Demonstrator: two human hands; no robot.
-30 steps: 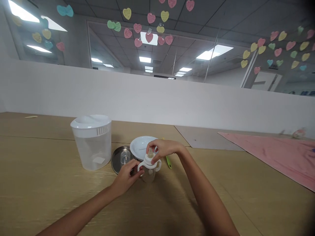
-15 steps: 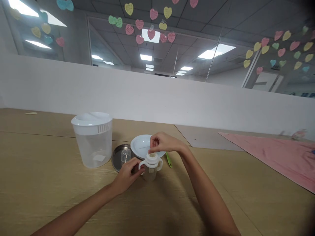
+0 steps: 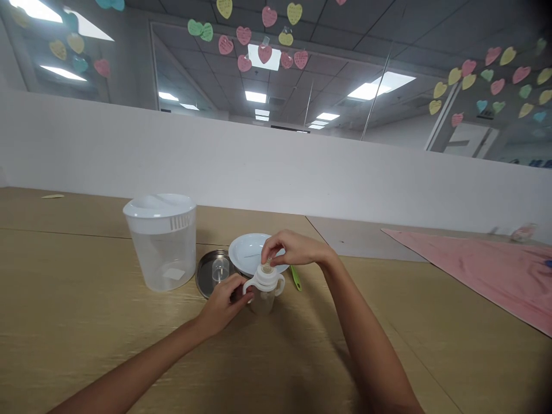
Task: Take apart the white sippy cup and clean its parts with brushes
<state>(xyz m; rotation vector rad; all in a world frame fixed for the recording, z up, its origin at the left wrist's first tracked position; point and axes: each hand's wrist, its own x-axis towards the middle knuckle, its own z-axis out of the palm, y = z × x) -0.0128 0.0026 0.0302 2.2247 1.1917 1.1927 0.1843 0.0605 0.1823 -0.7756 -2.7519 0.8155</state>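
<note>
A clear baby bottle [image 3: 264,300] with a white collar and two white handles stands upright on the table. My left hand [image 3: 225,302] is closed around its left handle. From above, my right hand [image 3: 290,248] pinches the pale, see-through nipple [image 3: 267,267] at the bottle's top. Behind the bottle lies a white plate [image 3: 244,247], partly covered by my right hand. Just left of it, a small clear cap [image 3: 220,269] rests on a round metal tray [image 3: 204,275]. A green handle [image 3: 296,279] sticks out beside the plate, its other end hidden.
A large translucent bucket [image 3: 161,253] with a white lid stands at the left. A pink cloth [image 3: 478,264] covers the right side of the table. A small flat pale piece [image 3: 52,196] lies far left, and a white wall [image 3: 276,167] runs along the back.
My right fingers have shifted slightly on the nipple, which now shows more plainly beneath them. My left hand keeps its hold on the handle. The view has tilted a little.
</note>
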